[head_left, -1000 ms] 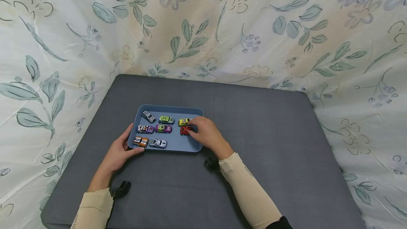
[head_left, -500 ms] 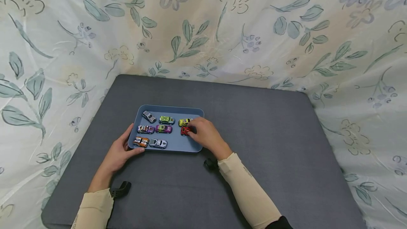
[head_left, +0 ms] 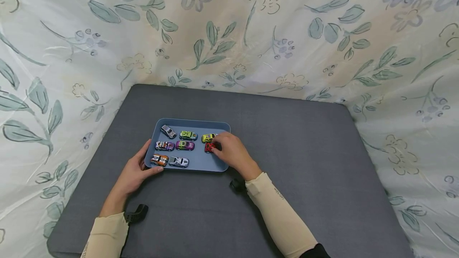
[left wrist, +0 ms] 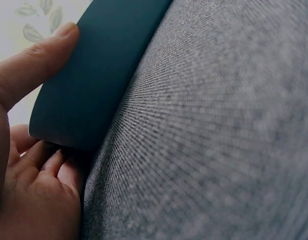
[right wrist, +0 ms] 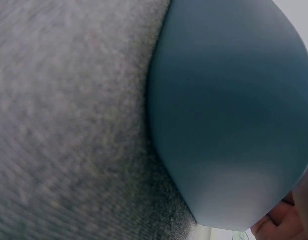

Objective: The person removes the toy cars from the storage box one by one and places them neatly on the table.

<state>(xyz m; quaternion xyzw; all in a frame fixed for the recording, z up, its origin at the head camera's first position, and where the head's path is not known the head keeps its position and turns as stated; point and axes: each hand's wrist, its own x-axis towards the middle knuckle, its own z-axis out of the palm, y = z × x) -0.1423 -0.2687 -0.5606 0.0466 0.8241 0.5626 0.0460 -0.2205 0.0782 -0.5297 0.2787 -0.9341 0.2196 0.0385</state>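
Note:
A shallow blue tray [head_left: 201,165] lies on the grey table and bears several toy cars. At its front left corner my left hand [head_left: 134,172] grips it, thumb [left wrist: 49,52] over the front rim and fingers [left wrist: 54,167] against the left side. Over the tray's right part, my right hand [head_left: 234,152] pinches a red toy car [head_left: 208,147] between thumb and fingertips. Just behind that car sits a yellow toy car [head_left: 207,138], partly covered by the fingers. In the right wrist view, the tray's wall [right wrist: 229,110] hides most of the hand and the car.
Left and middle of the tray hold a grey car [head_left: 168,131], a green car [head_left: 188,135], two purple cars [head_left: 165,145], an orange car [head_left: 159,159] and a silver car [head_left: 178,161]. Grey table [head_left: 287,150] surrounds the tray; a floral curtain [head_left: 229,31] hangs behind and beside it.
Hardly anything moves. Both hands stay in place, and the red toy car remains pinched in the right hand. The curtain at the left shifts a little.

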